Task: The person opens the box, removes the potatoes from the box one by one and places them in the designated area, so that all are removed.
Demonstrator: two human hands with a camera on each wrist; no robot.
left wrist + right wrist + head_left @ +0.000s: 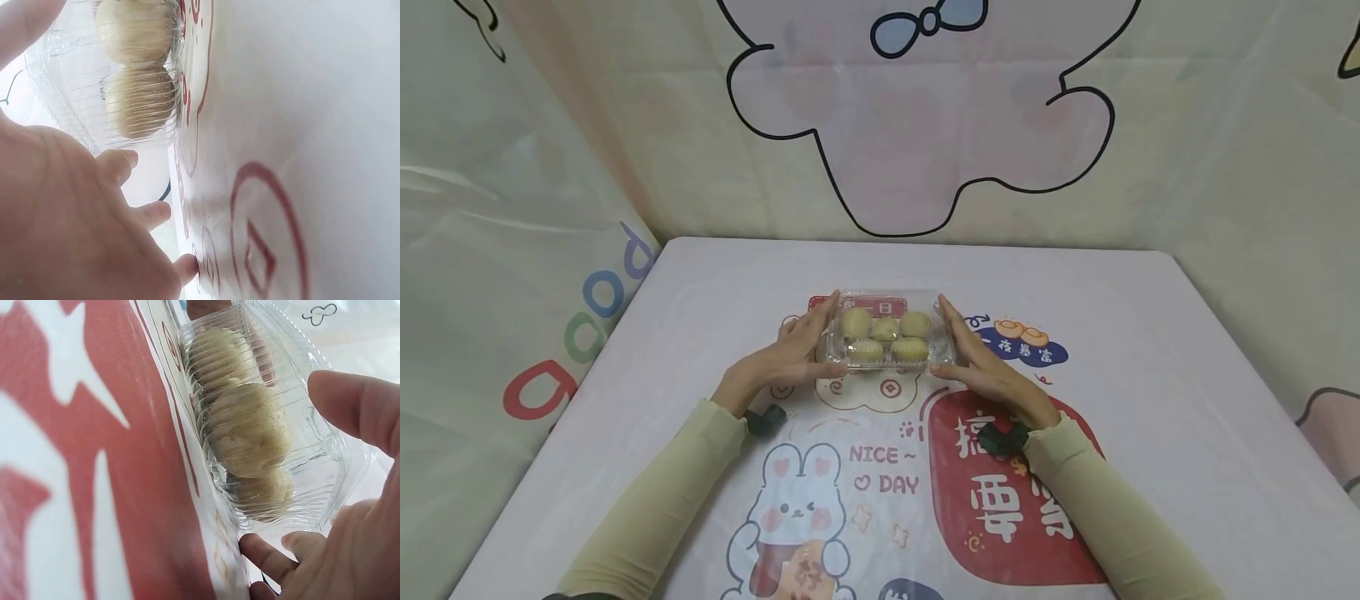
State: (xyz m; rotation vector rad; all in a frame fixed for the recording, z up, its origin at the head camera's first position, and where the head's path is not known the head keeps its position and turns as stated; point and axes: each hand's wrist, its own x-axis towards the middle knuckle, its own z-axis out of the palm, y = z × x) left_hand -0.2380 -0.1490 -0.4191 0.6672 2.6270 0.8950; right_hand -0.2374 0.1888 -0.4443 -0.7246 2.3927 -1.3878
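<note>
A clear plastic clamshell box (884, 367) stands on the table in the head view, its lid down. Inside lie several round, pale yellow-brown, speckled pieces (139, 100) that look like small potatoes. My left hand (797, 350) is at the box's left side, fingers spread and fairly straight, thumb tip at the front corner. On the opposite side, my right hand (988, 367) has its fingers along the box wall and its thumb by the front corner. The right wrist view shows the right thumb (356, 403) beside the clear lid.
The white table (715, 275) has a printed cover with a rabbit (801, 508) and a large red patch (955, 533). Dark wrist straps (767, 421) sit below both hands. A hanging printed cloth (910, 150) stands behind the table, with more cloth at the sides.
</note>
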